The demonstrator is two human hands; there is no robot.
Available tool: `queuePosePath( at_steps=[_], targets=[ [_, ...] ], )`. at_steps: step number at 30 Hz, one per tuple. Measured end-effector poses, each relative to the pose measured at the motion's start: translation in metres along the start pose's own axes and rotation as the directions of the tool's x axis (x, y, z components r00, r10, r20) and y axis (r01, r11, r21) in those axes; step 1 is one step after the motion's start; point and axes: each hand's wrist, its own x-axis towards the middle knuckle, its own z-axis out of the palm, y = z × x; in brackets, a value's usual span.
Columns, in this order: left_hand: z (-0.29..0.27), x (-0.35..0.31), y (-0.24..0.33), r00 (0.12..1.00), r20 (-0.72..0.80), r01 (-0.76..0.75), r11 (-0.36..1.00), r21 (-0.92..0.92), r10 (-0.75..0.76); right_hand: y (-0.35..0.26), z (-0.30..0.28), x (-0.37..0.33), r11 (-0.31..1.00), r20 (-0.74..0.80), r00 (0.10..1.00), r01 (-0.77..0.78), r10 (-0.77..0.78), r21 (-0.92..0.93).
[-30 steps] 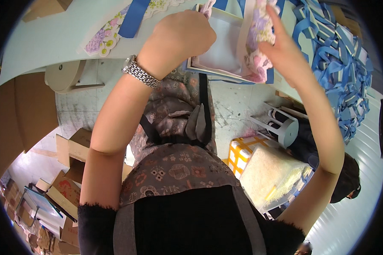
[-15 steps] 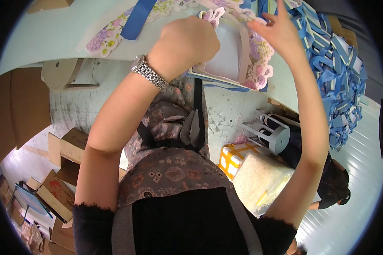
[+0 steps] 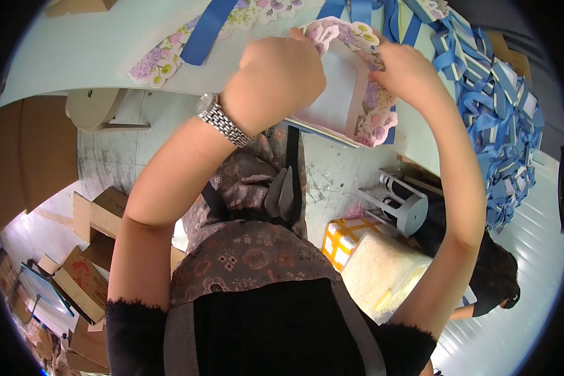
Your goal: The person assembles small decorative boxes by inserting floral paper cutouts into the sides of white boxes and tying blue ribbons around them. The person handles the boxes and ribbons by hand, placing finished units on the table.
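A shallow box with a pale inside and blue at its outer edge stands at the near edge of the table, between my hands. Scalloped paper trim, printed with purple and pink flowers, stands around its sides. My left hand, a metal watch at its wrist, is closed at the left side of the box; its fingertips are mostly hidden and meet the trim near the far left corner. At the far right corner, the thumb and fingers of my right hand pinch the trim from both sides.
Flat floral paper strips lie on the table to the left, a blue ribbon across them. A big heap of blue-ribboned pieces fills the right. Below are a stool, a taped white box and open cartons. Another person is at the lower right.
My right hand, raised with fingers spread before, has come down and closed on the trim. The trim's far side now curves across the back of the box. My left hand has shifted slightly nearer.
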Motion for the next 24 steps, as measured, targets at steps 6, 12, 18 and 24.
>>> queuePosePath(
  at_steps=[6, 12, 18, 24],
  targets=[
    [0.000, -0.003, -0.002, 0.989, -0.086, -0.114, 0.989, 0.096, 0.122, -0.017, 0.000, 0.031, 0.873, -0.383, 0.856, 0.444, -0.348, 0.201],
    [0.001, -0.006, -0.002, 0.976, -0.108, -0.183, 0.981, 0.061, 0.189, -0.023, -0.011, 0.024, 0.930, -0.172, 0.939, 0.325, -0.297, 0.170],
    [-0.003, -0.011, 0.009, 0.977, -0.075, -0.191, 0.976, 0.104, 0.199, -0.021, -0.026, 0.017, 0.927, -0.049, 0.971, 0.239, -0.235, 0.289],
    [0.003, -0.006, 0.008, 0.964, 0.036, -0.266, 0.950, 0.161, 0.264, -0.012, -0.040, 0.027, 0.919, 0.304, 0.939, 0.029, -0.161, 0.394]
  ],
)
